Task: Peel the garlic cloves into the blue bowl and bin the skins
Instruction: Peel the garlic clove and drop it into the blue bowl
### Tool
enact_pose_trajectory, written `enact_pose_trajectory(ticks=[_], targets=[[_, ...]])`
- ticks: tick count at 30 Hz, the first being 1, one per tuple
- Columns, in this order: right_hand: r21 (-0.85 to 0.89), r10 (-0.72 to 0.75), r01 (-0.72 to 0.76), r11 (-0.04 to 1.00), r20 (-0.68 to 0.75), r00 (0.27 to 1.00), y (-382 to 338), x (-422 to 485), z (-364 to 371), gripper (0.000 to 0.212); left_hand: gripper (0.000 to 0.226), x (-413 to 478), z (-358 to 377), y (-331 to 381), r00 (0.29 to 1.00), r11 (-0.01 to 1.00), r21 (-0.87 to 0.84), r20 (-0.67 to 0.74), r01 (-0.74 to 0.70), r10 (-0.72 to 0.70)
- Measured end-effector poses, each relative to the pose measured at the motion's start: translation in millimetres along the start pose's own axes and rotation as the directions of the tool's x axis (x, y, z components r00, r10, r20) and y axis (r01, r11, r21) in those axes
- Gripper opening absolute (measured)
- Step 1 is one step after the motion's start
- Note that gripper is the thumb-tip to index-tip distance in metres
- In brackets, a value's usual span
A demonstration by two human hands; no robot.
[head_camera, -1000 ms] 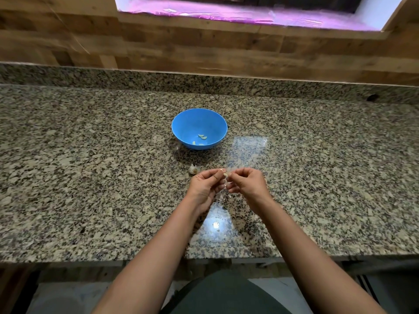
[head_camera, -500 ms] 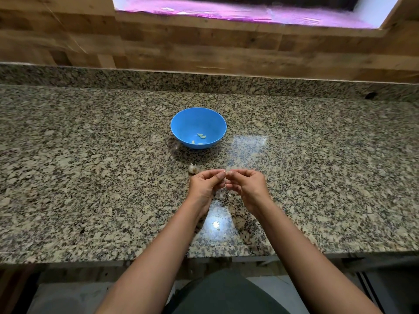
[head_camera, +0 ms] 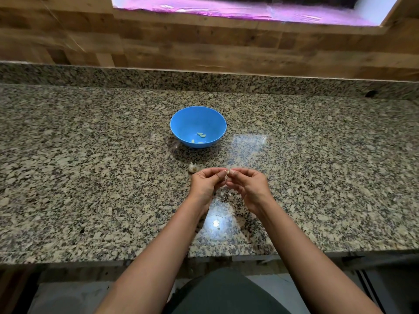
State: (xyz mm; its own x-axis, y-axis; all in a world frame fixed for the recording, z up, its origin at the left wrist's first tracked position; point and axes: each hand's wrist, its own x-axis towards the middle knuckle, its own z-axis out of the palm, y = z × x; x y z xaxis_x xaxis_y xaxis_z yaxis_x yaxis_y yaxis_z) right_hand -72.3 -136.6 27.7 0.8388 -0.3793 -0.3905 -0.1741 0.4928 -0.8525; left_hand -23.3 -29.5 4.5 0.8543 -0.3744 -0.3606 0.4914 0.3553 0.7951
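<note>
Plainly, left hand (head_camera: 204, 184) and right hand (head_camera: 248, 184) both pinched one garlic clove (head_camera: 227, 173) above the counter (head_camera: 90, 177), short of the blue bowl (head_camera: 198, 114), so it might slip out and drop.

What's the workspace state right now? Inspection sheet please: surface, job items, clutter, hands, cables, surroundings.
Surface: speckled granite countertop, glossy, with light glare near the front edge.
Job's things: blue bowl upright at centre, a few peeled garlic cloves inside; garlic bulb remnant on the counter between the bowl and the hands; one garlic clove pinched between both hands. No bin in view.
Clutter: small pale flecks, possibly skins, on the counter under the hands; too small to confirm.
Hands: left hand and right hand raised together over the counter, fingertips on the clove.
Cables: nothing seen.
Surroundings: wood-plank backsplash; window ledge with pink tint above.
</note>
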Motion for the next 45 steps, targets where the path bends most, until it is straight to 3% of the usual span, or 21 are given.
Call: enact_pose_trajectory(ticks=[7, 11, 14, 18, 22, 25, 29, 32, 38, 45], targets=[[0.154, 0.053, -0.045, 0.987, -0.048, 0.997, 1, 9, -5, 0.009, 0.009, 4, -1, 0, 0.996, 0.986, -0.159, -0.058, 0.059, -0.069], [0.104, 0.033, -0.025, 0.994, -0.073, 0.997, 1, 17, -10, 0.014, 0.006, 8, -2, 2, 0.993, 0.985, -0.166, -0.102, 0.037, -0.055], [0.017, -0.008, 0.009, 1.0, -0.084, 0.996, 0, 25, -11, 0.017, 0.006, 12, -2, 2, 0.994, 0.997, -0.079, -0.112, 0.013, -0.022], [-0.182, -0.1, 0.082, 0.98, -0.095, 0.99, 2, 38, -16, 0.018, 0.01, 16, -4, 1, 0.992, 0.973, 0.228, -0.113, -0.037, 0.064], [-0.595, -0.242, 0.147, 0.79, -0.083, 0.967, -1, 53, -17, 0.017, 0.012, 23, -11, -3, 0.975, 0.809, 0.584, -0.134, -0.067, 0.177], [-0.71, -0.271, 0.166, 0.684, -0.036, 0.962, -1, 61, -15, 0.018, 0.013, 23, -14, -3, 0.965, 0.695, 0.715, -0.13, -0.069, 0.229], [-0.769, -0.275, 0.182, 0.612, 0.008, 0.961, 2, 53, -20, 0.027, 0.005, 17, -16, -2, 0.964, 0.626, 0.776, -0.105, -0.075, 0.246], [-0.801, -0.277, 0.204, 0.564, 0.049, 0.96, 13, 35, -27, 0.033, 0.006, 10, -21, -3, 0.952, 0.619, 0.78, -0.117, -0.088, 0.283], [-0.921, -0.215, 0.322, 0.218, 0.276, 0.937, 32, 17, -18, 0.042, 0.012, -1, -31, -8, 0.935, 0.63, 0.771, -0.152, -0.091, 0.321], [-0.877, -0.333, 0.471, 0.092, 0.419, 0.845, 43, 27, -6, 0.014, 0.014, -9, -34, -9, 0.936, 0.698, 0.713, -0.192, -0.072, 0.294]])
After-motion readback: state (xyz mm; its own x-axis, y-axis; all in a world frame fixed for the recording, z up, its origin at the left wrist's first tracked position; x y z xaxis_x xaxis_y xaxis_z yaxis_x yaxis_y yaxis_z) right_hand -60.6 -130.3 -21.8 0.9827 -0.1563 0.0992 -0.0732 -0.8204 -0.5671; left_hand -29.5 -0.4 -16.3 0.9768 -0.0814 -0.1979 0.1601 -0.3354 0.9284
